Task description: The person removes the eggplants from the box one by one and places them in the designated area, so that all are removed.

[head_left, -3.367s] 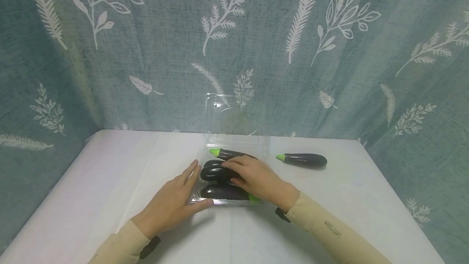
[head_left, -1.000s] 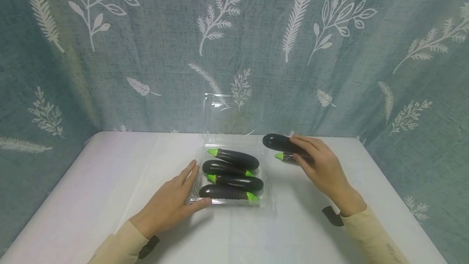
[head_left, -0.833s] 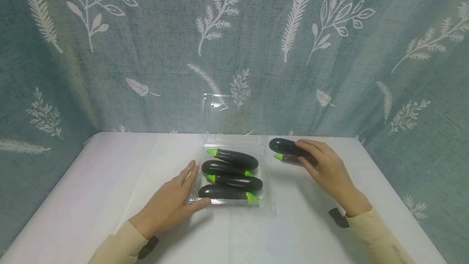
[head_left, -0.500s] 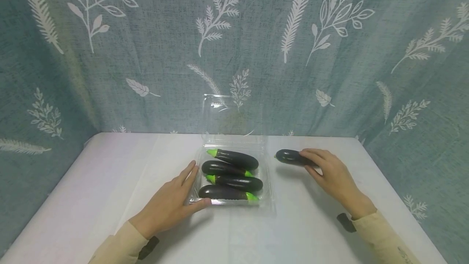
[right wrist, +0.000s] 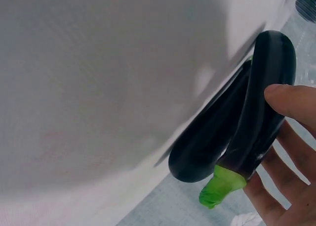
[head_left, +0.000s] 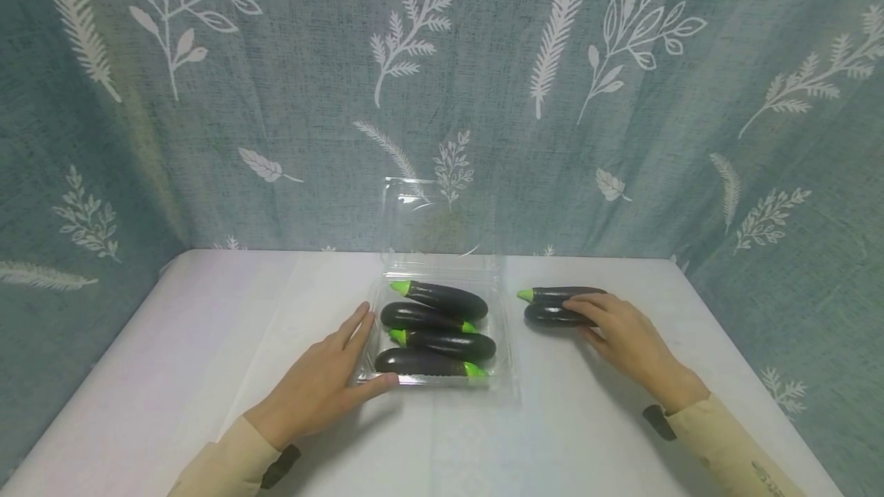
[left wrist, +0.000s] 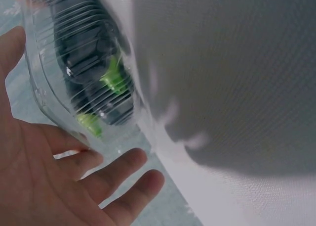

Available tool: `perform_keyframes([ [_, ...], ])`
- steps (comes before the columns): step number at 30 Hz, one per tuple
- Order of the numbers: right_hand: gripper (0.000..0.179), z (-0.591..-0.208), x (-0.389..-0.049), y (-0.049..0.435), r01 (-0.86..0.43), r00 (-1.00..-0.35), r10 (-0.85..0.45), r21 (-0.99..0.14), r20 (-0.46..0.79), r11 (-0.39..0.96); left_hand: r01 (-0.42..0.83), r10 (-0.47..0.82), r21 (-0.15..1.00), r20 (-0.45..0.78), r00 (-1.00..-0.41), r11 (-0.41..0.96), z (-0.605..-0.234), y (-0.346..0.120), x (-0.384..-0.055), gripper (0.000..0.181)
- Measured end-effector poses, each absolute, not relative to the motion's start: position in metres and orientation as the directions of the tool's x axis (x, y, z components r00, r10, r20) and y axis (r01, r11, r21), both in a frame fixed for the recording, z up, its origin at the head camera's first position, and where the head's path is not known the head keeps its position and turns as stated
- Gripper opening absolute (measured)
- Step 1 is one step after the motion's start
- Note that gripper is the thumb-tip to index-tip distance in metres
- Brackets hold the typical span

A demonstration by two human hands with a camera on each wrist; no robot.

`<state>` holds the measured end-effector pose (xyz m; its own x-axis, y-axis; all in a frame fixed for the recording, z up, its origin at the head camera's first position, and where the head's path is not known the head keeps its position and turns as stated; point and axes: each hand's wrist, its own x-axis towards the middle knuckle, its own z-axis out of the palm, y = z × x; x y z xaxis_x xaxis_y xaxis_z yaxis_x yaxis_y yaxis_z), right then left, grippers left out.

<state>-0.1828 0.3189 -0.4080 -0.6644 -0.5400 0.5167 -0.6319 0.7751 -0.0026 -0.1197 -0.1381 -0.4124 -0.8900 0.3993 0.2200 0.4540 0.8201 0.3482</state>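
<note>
In the head view, my right hand [head_left: 628, 340] holds a dark eggplant [head_left: 549, 317] between thumb and fingers, low at the table right of the container. Directly behind it lies a second eggplant [head_left: 552, 294], its green stem pointing left. In the right wrist view, the held eggplant [right wrist: 269, 72] has its green cap towards the fingers, and the other eggplant [right wrist: 202, 142] is beside it. My left hand [head_left: 314, 382] rests with extended fingers against the left side and front corner of a clear plastic clamshell container [head_left: 507, 351]. Several eggplants [head_left: 442, 344] lie in its base, stems alternating.
The container's clear lid [head_left: 442, 225] stands raised at the back, near the patterned blue-green curtain [head_left: 311, 98]. A white cloth covers the table [head_left: 228, 328], whose far edge meets the curtain.
The right hand has carried an eggplant out of the container to the right, passed it over the one lying there, and brought it down in front. The left hand has stayed put.
</note>
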Motion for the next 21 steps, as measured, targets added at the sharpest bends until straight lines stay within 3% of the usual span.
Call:
perform_keyframes([
  [21, 0.05, -0.4147, -0.1826, 0.3208, -0.577, -0.742, -0.483, -0.078, 0.464, 0.813, 0.45, 0.394, 0.347, 0.221, -0.892, 0.823, -0.4123, -0.1379, -0.1195, 0.099],
])
